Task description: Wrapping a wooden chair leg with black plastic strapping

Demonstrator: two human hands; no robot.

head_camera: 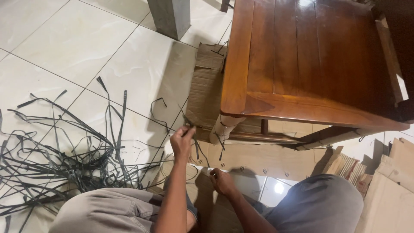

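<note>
My left hand (182,141) is raised in front of a cardboard-wrapped leg (224,126) of a brown wooden chair (297,56), pinching a thin black strap (189,123) that runs up from the fingers. My right hand (221,181) rests lower on a flat sheet of cardboard (258,162) on the floor, fingers closed around the white cardboard edge or a strap end; which one I cannot tell. Both hands are just in front of the chair's front left leg. My knees in grey trousers frame the bottom of the view.
A loose tangle of black plastic straps (64,159) spreads over the white tiled floor at left. More cardboard (207,86) lies under the chair, and folded cardboard pieces (388,190) sit at right. A grey pillar base (170,17) stands at the top.
</note>
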